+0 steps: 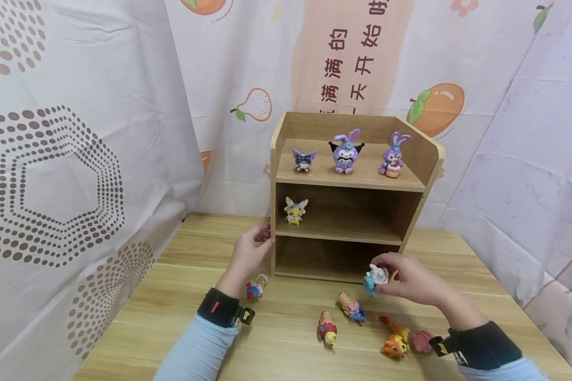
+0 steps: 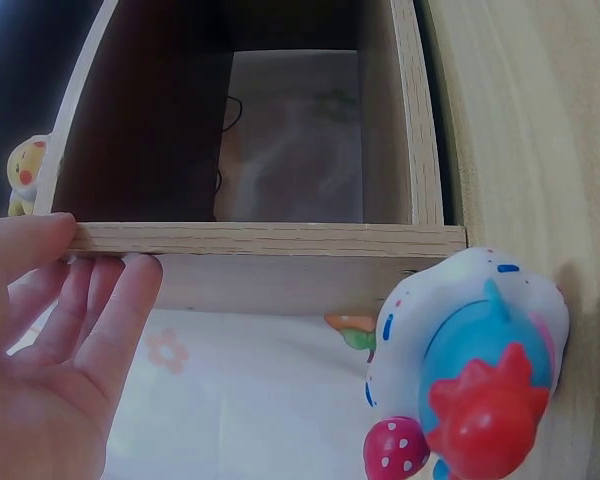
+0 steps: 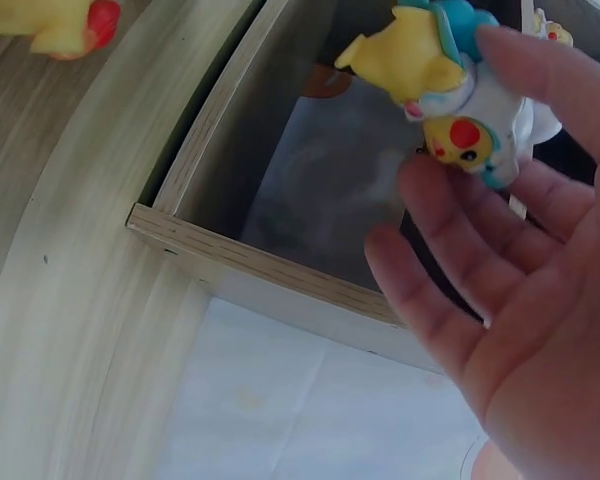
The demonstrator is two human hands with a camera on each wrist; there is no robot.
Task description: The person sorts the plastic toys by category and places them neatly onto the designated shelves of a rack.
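My left hand (image 1: 247, 255) holds the left side panel of a small wooden shelf (image 1: 350, 182), thumb at the front edge and fingers against the outer face. In front of the lower compartment, my right hand (image 1: 413, 279) pinches a white and teal figurine (image 1: 377, 276); the right wrist view shows its yellow body and red-cheeked face. A yellow figurine with pale ears (image 1: 295, 211) stands at the left of the middle level. Along the top level stand a small purple figurine (image 1: 304, 160), a larger purple one (image 1: 346, 153) and a purple bunny with a cake (image 1: 393, 156).
A blue and red figurine (image 1: 255, 288) lies by my left wrist. Nearer on the wooden table (image 1: 276, 349) lie a red and yellow figurine (image 1: 327, 329), a cone-shaped one (image 1: 351, 307), an orange one (image 1: 395, 341) and a pink one (image 1: 422, 341). Printed curtains hang behind.
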